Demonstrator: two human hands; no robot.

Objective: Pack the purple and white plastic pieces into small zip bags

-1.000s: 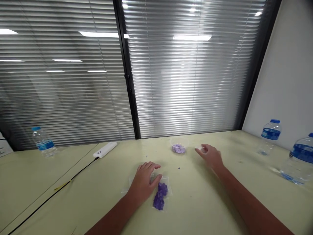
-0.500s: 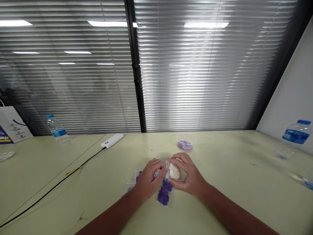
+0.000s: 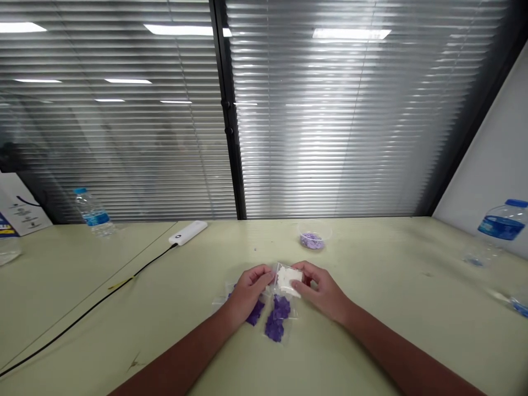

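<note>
A small clear bag with white contents (image 3: 286, 279) is held between both hands, above the table. My left hand (image 3: 248, 291) pinches its left edge, and my right hand (image 3: 322, 286) grips its right side with thumb and fingers. Just below it lies a clear bag of dark purple pieces (image 3: 275, 324). Another bag of purple pieces (image 3: 256, 313) is partly covered by my left hand, with more clear plastic around it.
A clear round bowl with light purple pieces (image 3: 312, 240) stands behind the hands. A white device (image 3: 188, 233) with a black cable (image 3: 88, 316) lies at left. Bottles (image 3: 97, 217) (image 3: 499, 225) and a paper bag (image 3: 25, 206) stand toward the sides.
The white-filled bag has turned flatter and shows more of its face. My right hand's grip has moved to its right edge, and my left hand has uncovered more of the purple bag beneath.
</note>
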